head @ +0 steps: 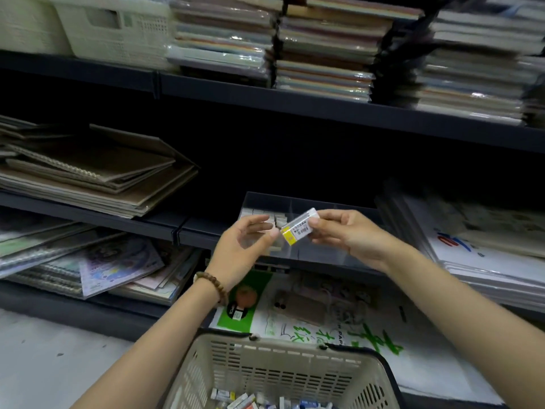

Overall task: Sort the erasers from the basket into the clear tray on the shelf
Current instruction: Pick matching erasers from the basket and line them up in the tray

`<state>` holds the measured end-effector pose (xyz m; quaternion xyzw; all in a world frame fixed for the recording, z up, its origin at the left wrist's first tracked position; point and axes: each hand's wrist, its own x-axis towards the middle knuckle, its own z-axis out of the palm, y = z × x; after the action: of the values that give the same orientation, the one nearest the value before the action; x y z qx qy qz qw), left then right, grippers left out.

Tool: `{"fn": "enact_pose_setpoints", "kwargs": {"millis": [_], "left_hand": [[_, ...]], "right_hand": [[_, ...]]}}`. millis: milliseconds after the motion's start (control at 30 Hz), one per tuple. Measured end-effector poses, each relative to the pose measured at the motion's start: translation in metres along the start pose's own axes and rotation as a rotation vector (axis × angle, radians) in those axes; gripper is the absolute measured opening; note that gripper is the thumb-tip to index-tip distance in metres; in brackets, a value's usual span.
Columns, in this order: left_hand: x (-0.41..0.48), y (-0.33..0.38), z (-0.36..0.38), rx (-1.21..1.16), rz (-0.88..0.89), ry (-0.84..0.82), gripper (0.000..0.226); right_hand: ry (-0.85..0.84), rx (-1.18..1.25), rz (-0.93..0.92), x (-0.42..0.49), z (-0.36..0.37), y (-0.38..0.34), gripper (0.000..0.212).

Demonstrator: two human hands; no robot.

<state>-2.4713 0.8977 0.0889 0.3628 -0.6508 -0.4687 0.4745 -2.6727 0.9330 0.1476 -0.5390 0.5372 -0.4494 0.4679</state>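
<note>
A beige slotted basket (277,373) sits lowest in view, close to the person. On its floor lies a loose jumble of small boxed erasers (244,401) in white, yellow, blue and red sleeves. Above it, on the middle shelf (165,228), stands the clear tray (321,255), split by thin walls into compartments. Its left compartment holds pale erasers in rows (265,215); the others look bare as far as the blur allows. Both hands meet just in front of the tray. The right hand (345,231) pinches one eraser (299,227) between thumb and fingers, tilted, with its yellow end low and towards the left. The left hand (239,249), a bead bracelet (213,283) on its wrist, is relaxed and grasps nothing, its thumb tip right at the yellow end — whether it touches I cannot tell. On the top shelf, far left, stand two white lattice bins (118,28), their contents hidden. The rest is dark steel shelving: tall stacks of wrapped paper (321,54) up top, brown spiral sketch pads (88,172) on the left, and green-and-white paper packs (295,314) on the bottom shelf behind the basket — with a pale, speckled floor (44,349) at lower left.
</note>
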Motion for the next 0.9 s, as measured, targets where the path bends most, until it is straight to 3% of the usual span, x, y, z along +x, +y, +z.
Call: {"fn": "enact_pose_setpoints", "kwargs": {"millis": [100,233,400,767,900], "left_hand": [[0.007,-0.010,-0.017,0.383,0.121,0.016,0.060],[0.013,-0.029,-0.022,0.681,0.144,-0.046,0.074],[0.015,-0.045,-0.024,0.654,0.094,-0.087,0.080],[0.015,-0.046,-0.022,0.658,0.105,-0.087,0.080],[0.014,-0.047,-0.021,0.656,0.106,-0.078,0.080]], "right_hand": [[-0.023,-0.126,0.052,0.028,-0.007,-0.012,0.028],[-0.055,-0.157,0.172,0.059,-0.007,-0.017,0.033],[-0.070,-0.343,0.201,0.080,-0.002,-0.015,0.035],[-0.106,-0.564,0.041,0.090,0.003,-0.013,0.041],[-0.082,-0.812,-0.073,0.087,0.015,0.009,0.047]]}}
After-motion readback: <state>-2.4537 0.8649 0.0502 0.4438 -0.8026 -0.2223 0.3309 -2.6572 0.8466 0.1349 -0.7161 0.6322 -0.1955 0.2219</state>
